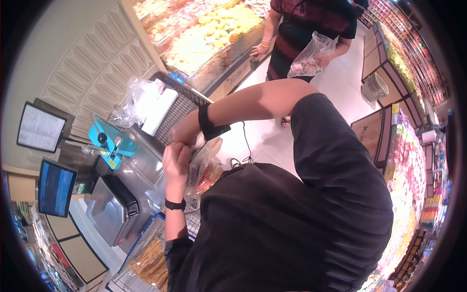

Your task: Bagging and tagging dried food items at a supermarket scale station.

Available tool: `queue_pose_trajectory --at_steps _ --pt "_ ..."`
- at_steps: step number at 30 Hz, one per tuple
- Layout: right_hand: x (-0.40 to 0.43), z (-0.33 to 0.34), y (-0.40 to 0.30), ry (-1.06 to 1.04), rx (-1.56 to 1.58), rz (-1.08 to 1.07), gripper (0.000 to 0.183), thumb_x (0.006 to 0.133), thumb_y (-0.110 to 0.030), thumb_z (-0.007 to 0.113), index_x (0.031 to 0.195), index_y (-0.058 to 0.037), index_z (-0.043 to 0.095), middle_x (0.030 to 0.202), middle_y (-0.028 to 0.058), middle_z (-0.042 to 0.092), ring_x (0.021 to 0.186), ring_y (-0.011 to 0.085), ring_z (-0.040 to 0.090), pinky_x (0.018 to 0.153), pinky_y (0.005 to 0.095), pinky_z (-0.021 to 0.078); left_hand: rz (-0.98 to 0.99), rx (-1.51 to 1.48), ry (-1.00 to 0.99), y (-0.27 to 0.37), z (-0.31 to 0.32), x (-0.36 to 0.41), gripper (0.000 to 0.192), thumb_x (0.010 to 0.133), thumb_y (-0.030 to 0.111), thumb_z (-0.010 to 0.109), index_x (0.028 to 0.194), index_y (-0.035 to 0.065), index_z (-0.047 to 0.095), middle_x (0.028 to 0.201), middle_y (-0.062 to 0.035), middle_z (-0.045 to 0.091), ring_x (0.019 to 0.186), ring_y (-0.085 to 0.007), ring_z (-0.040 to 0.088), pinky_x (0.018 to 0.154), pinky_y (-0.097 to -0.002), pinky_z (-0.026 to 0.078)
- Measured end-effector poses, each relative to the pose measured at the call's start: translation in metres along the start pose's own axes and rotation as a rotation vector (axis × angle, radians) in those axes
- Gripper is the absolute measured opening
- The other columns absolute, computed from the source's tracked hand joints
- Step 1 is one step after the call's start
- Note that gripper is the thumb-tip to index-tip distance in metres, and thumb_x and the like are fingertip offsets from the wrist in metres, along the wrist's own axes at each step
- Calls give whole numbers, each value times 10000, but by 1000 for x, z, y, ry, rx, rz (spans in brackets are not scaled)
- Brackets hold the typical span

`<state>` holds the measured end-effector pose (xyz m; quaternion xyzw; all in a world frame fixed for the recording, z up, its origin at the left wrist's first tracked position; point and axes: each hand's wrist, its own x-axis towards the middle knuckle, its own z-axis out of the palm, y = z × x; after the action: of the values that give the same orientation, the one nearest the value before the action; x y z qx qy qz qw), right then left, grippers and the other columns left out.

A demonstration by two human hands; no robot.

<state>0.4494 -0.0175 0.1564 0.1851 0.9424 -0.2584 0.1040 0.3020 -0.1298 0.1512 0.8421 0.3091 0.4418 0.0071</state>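
My left hand (176, 160) and my right hand (188, 129) meet above the near edge of the metal counter. The fingers of my left hand are bent around the neck of a clear plastic bag (207, 177), which hangs below with red and pale food inside. My right hand is blurred and partly hidden by its wrist, so its grip is unclear. Beyond it lies a dark perforated plastic basket (186, 104), holding a white roll (159, 112) and crumpled clear bags (140, 98).
A teal bag-sealing device (113, 142), a weighing scale (111, 211) and two screens (57, 188) stand at the left. A wire cart (135, 252) with packed food is below. Ahead, a person (310, 40) holds a clear bag beside a lit food display (215, 33).
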Motion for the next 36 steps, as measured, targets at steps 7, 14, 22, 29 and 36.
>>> queue_pose_trajectory --at_steps 7,14,22,29,36 --pt "19 31 14 106 48 6 263 819 -320 646 959 -121 748 956 147 729 923 340 667 820 441 490 1 -39 -97 10 -11 5 266 616 -52 608 876 -11 653 960 -127 625 901 -335 624 760 -425 521" --pt "-10 40 5 322 -108 15 183 738 -268 713 749 -86 701 777 155 709 791 373 695 676 498 533 75 -52 -63 10 0 7 318 638 16 651 953 -23 663 992 -115 643 906 -301 635 769 -392 532" --pt "-22 -31 -25 -185 -71 16 177 802 -166 646 853 -2 687 826 198 695 808 416 649 692 475 477 110 -62 -19 3 -8 13 218 667 47 650 883 27 628 902 -88 613 850 -268 620 712 -360 505" --pt "6 -33 5 -330 -50 -148 234 847 -223 672 944 -11 688 836 183 690 766 368 612 704 446 483 113 -60 2 -12 -2 14 215 688 55 629 903 34 624 917 -80 598 828 -260 605 671 -349 476" --pt "24 -26 39 -603 2 -102 85 789 -77 597 845 -41 649 730 78 624 645 239 561 589 373 459 -22 13 -55 -9 -6 36 287 635 36 688 913 -18 640 958 -106 620 853 -257 617 708 -363 501"
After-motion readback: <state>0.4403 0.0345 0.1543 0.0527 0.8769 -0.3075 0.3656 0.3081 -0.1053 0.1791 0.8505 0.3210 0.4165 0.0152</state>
